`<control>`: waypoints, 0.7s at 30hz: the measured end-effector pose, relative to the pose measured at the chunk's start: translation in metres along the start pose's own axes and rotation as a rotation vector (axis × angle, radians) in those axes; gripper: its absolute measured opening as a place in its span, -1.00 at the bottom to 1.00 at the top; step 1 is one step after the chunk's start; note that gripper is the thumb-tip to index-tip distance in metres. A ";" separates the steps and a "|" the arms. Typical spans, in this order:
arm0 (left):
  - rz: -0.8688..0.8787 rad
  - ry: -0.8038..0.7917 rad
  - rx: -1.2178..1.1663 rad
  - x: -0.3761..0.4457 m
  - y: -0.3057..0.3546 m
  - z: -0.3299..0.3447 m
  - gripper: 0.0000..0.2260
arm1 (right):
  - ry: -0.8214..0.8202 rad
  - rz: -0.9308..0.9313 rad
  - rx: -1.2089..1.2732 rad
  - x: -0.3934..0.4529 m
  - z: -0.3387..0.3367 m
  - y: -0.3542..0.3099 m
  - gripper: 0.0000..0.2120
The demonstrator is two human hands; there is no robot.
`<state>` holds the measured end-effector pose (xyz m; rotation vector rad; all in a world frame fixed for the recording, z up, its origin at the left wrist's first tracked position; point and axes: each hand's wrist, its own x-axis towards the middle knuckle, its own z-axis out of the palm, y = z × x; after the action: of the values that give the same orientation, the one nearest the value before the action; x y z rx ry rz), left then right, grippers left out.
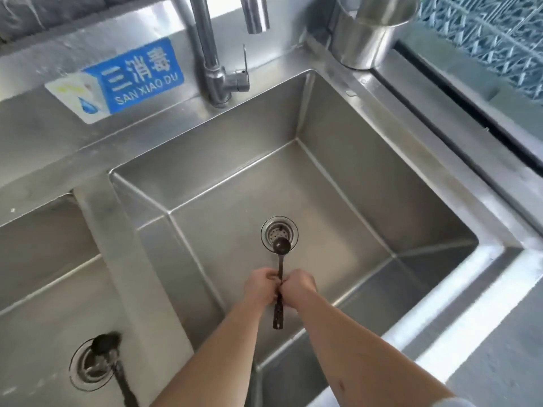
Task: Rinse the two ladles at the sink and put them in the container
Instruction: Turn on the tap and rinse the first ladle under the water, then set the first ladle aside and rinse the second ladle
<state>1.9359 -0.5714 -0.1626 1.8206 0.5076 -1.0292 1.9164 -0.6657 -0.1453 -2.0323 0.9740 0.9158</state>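
Observation:
A small dark ladle [281,247] hangs over the right sink basin [346,183], its bowl just above the drain [278,230]. My left hand [260,286] and my right hand [299,286] both grip its handle from either side, with the handle end sticking out below them. A second dark ladle [107,346] lies in the left basin [44,259], its bowl on that basin's drain. A steel cylindrical container [367,33] stands on the back right corner of the sink unit. The faucet [255,16] above runs no visible water.
A blue sign [117,80] is stuck to the steel backsplash at the left. A steel divider [117,259] separates the two basins. A window track and blue patterned surface [484,39] lie beyond the sink's right edge.

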 end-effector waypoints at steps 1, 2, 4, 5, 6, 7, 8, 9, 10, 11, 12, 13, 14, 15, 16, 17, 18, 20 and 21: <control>-0.013 0.000 0.020 0.011 -0.006 0.005 -0.71 | -0.007 0.025 0.028 0.009 0.004 0.004 -0.79; -0.024 0.008 0.028 0.018 -0.011 0.009 -0.72 | -0.022 0.042 0.043 0.017 0.007 0.008 -0.77; -0.044 0.029 0.038 0.031 -0.022 0.016 -0.74 | -0.050 0.042 -0.007 0.028 0.012 0.014 -0.76; -0.054 0.043 0.045 0.035 -0.027 0.018 -0.75 | -0.051 0.040 -0.041 0.033 0.015 0.016 -0.77; -0.065 0.059 0.049 0.039 -0.031 0.020 -0.75 | -0.052 0.044 -0.054 0.036 0.018 0.017 -0.78; -0.075 0.075 0.055 0.042 -0.034 0.022 -0.75 | -0.063 0.046 -0.053 0.040 0.021 0.017 -0.78; -0.090 0.092 0.059 0.045 -0.036 0.023 -0.74 | -0.067 0.049 -0.048 0.043 0.024 0.017 -0.78; -0.108 0.111 0.059 0.047 -0.038 0.023 -0.74 | -0.073 0.056 -0.047 0.046 0.027 0.017 -0.79; -0.127 0.129 0.060 0.048 -0.039 0.023 -0.74 | -0.078 0.071 -0.039 0.047 0.029 0.017 -0.79; -0.141 0.140 0.071 0.049 -0.040 0.023 -0.76 | -0.087 0.088 -0.023 0.047 0.031 0.017 -0.78; -0.148 0.143 0.092 0.050 -0.040 0.023 -0.79 | -0.100 0.106 -0.002 0.047 0.032 0.017 -0.76; -0.148 0.141 0.119 0.051 -0.041 0.022 -0.81 | -0.104 0.121 0.015 0.045 0.032 0.017 -0.75; -0.148 0.138 0.150 0.051 -0.040 0.022 -0.82 | -0.107 0.127 0.017 0.044 0.031 0.018 -0.73; -0.146 0.134 0.183 0.049 -0.039 0.021 -0.82 | -0.109 0.127 0.003 0.042 0.028 0.017 -0.73; -0.140 0.125 0.218 0.047 -0.036 0.019 -0.80 | -0.102 0.121 -0.018 0.041 0.025 0.016 -0.74; -0.123 0.114 0.255 0.045 -0.033 0.017 -0.75 | -0.089 0.111 -0.040 0.038 0.021 0.014 -0.76; -0.100 0.104 0.293 0.042 -0.027 0.014 -0.70 | -0.081 0.099 -0.062 0.034 0.016 0.010 -0.79; -0.047 0.100 0.374 0.032 -0.012 0.004 -0.60 | -0.052 0.038 -0.113 0.021 0.004 0.000 -0.77; -0.016 0.100 0.425 0.025 -0.002 -0.003 -0.56 | -0.022 -0.010 -0.143 0.012 -0.002 -0.006 -0.74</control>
<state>1.9497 -0.5697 -0.1837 2.2544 0.3816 -1.1225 1.9277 -0.6679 -0.1521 -2.1388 0.9079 1.0259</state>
